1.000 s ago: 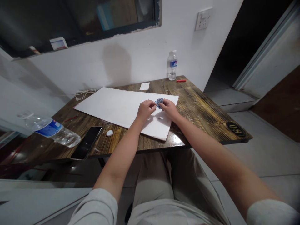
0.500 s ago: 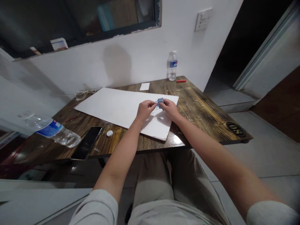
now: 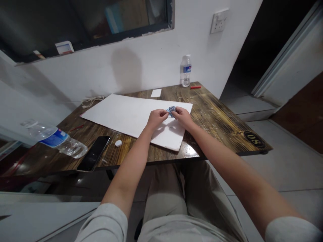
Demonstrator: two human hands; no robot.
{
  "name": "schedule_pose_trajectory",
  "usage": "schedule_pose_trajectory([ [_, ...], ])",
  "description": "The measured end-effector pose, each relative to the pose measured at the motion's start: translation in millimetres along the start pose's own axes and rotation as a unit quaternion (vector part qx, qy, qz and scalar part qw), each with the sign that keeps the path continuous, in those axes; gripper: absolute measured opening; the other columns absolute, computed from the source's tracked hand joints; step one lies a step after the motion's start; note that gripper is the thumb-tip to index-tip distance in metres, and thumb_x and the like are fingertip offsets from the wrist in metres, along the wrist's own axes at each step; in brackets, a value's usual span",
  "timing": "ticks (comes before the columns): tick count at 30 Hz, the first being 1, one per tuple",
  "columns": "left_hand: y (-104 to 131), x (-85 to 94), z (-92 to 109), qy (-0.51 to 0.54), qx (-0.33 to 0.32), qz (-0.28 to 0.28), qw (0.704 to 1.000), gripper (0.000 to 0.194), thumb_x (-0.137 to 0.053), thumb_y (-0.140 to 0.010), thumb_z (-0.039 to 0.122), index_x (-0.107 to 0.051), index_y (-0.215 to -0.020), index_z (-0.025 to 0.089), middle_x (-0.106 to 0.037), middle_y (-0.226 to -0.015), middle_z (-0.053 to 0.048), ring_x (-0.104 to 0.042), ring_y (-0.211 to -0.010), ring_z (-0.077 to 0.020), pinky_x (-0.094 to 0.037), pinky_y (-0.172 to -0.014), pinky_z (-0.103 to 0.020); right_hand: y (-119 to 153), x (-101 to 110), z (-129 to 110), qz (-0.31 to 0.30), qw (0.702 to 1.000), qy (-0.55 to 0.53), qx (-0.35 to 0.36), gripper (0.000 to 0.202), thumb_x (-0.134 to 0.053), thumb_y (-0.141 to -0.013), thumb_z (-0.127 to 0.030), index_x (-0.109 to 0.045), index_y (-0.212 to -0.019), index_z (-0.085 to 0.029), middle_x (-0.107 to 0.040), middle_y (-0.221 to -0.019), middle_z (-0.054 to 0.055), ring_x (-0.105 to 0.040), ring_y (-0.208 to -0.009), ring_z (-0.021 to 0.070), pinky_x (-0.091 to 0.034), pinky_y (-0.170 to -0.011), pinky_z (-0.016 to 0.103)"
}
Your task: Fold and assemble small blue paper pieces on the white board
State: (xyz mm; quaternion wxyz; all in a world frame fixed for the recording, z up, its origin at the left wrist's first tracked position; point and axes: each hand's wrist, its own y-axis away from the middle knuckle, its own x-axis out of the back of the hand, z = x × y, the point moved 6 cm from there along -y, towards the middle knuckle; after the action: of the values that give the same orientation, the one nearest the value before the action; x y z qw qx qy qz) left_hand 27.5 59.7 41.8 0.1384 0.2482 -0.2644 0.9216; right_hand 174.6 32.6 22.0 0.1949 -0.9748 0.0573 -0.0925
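Observation:
Over the right end of a white board (image 3: 126, 111), both hands are close together around a small blue-and-white piece (image 3: 172, 109). My right hand (image 3: 183, 116) is closed, its thumb and fingers pinching the piece from the right. My left hand (image 3: 156, 118) is closed too, its fingertips pressed together at the left side of the piece. Thin light-blue strands (image 3: 167, 110) show at those fingertips, too small to make out clearly. The exact kind of the blue piece cannot be told. Dark shadows of the hands fall on the board below.
On the wooden table (image 3: 227, 124) stand or lie a small water bottle (image 3: 186, 72), a red stick (image 3: 195, 87), a white card (image 3: 156, 93), a white cable (image 3: 91, 100), a phone (image 3: 94, 153), a white cap (image 3: 118, 143) and a large bottle (image 3: 59, 139) on its side.
The blue piece has turned slightly between the fingers, and the strands at the left fingertips look shorter. Both hands stay in nearly the same place.

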Motion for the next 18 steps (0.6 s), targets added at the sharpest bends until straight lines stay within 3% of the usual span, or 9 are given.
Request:
schedule_pose_trajectory([
  [9, 1.0, 4.2, 3.7, -0.024, -0.017, 0.016, 0.999, 0.012, -0.065, -0.076, 0.025, -0.073, -0.079, 0.016, -0.071, -0.073, -0.003, -0.064, -0.069, -0.0146, -0.049, -0.065, -0.027, 0.2, -1.4, -1.6, -0.009, 1.0, 0.0, 0.004, 0.018, -0.053, -0.072, -0.037, -0.052, -0.065, -0.02, -0.045, -0.059, -0.003, -0.04, -0.059, 0.013, -0.031, -0.06, 0.028],
  [18, 1.6, 3.3, 4.7, 0.009, 0.009, -0.013, 1.0, 0.018, -0.069, -0.076, 0.029, -0.075, -0.085, 0.015, -0.074, -0.083, -0.007, -0.066, -0.076, -0.0165, -0.051, -0.071, -0.029, -2.9, 2.2, -0.7, -0.001, 1.0, -0.025, 0.0, 0.018, -0.054, -0.069, -0.036, -0.052, -0.065, -0.019, -0.046, -0.056, -0.004, -0.04, -0.058, 0.0111, -0.031, -0.059, 0.027],
])
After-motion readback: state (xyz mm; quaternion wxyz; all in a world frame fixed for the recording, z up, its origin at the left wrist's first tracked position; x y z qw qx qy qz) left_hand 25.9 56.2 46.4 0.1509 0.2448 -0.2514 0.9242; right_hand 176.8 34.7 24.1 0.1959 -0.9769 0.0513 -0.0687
